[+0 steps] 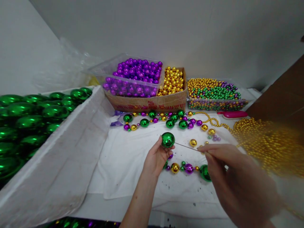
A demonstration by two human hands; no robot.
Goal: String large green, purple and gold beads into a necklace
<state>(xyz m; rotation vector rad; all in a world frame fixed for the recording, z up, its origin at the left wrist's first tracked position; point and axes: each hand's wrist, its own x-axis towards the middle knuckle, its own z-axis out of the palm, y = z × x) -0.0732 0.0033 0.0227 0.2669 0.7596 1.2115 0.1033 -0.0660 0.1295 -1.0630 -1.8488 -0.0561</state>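
A large shiny green ball [168, 140] is held between the fingertips of my left hand [155, 160]. My right hand [239, 180], near the camera and partly blurred, pinches a long thin needle [188, 147]. The needle's far end meets the right side of the green ball; whether it has gone inside cannot be seen. Below both hands a strung row with a gold ball [175, 167], a purple ball [189, 168] and a big green ball [205, 173] lies on the white cloth [133, 171]. My hands cover parts of this row.
Big green balls fill a white foam box [78, 164] at left. Behind the cloth stand a clear tub [133, 87] of purple beads, a cardboard box [147, 103] with gold beads, and a mixed-bead tray [216, 104]. A pink-handled tool [235, 114] lies near piled gold bead strands [256, 139].
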